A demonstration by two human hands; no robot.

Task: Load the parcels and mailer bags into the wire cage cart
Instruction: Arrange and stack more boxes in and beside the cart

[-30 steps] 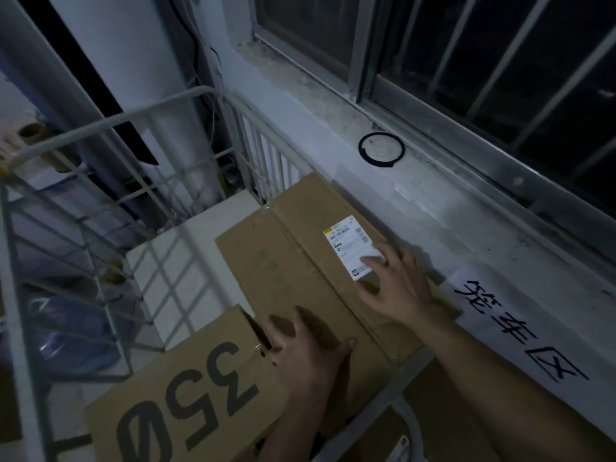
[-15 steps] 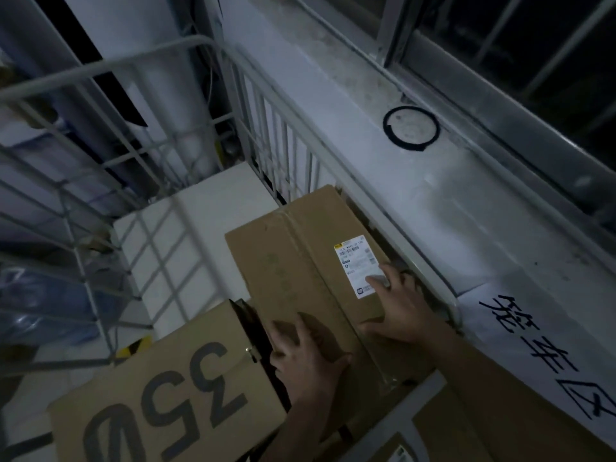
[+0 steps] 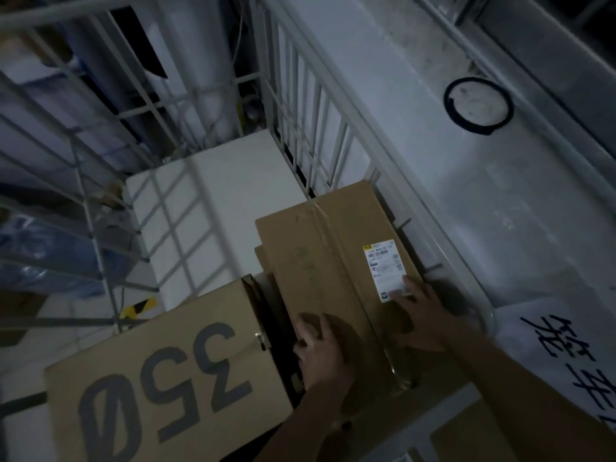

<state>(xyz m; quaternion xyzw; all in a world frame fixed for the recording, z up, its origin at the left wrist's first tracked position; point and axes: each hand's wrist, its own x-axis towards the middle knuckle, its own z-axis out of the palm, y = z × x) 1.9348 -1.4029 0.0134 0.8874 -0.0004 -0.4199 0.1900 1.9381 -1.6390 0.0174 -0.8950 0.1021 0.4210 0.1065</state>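
A flat brown cardboard parcel (image 3: 320,255) with a white shipping label lies inside the white wire cage cart (image 3: 336,91), against its right wall. My left hand (image 3: 321,351) presses flat on the parcel's near left part, fingers spread. My right hand (image 3: 420,315) rests on its near right side, fingertips on the label's lower edge. To the left of the parcel stands a second cardboard box (image 3: 160,378) printed with "350". A white slab (image 3: 216,201) lies at the cart's far end.
A grey concrete window ledge (image 3: 466,201) runs along the cart's right side, with a black ring (image 3: 478,106) on it. A white paper sign (image 3: 560,355) with black characters hangs at the right. Blue plastic bags (image 3: 40,255) lie outside the cart's left wire wall.
The parcel has gone down deeper into the cart, below the right rail, with both hands still on it. My view has tilted further down.
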